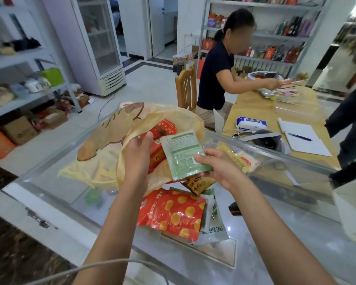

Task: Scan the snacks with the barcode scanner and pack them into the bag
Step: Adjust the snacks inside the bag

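Two hands at work: we have both over the glass counter, each holding its own thing.
Right hand: our fingers pinch the lower right corner of the flat pale-green snack packet, thumb on the printed back, so the label side faces us.
Left hand: our fingers are closed on the rim of the thin yellow plastic bag with a brown cartoon print, lifting the edge so the mouth stays open toward the packet.
Green packet: it hangs tilted just at the bag's opening, not yet inside; we judge it is on its way in.
Inside the bag: red snack packets already lie in it, seen through the mouth.
Waiting pile: a red pouch with yellow round spots, a small brown sachet and a white-and-green pouch lie overlapping on the transparent glass counter top, below our hands, close for quick picking.
Scanner: a black-and-orange barcode scanner rests on the glass just right of the pile, mostly hidden under our right forearm; neither hand touches it.
Next move, in our view: lower the packet through the held-open mouth, then let go.
Risk: the thin rim could slip and fold shut.
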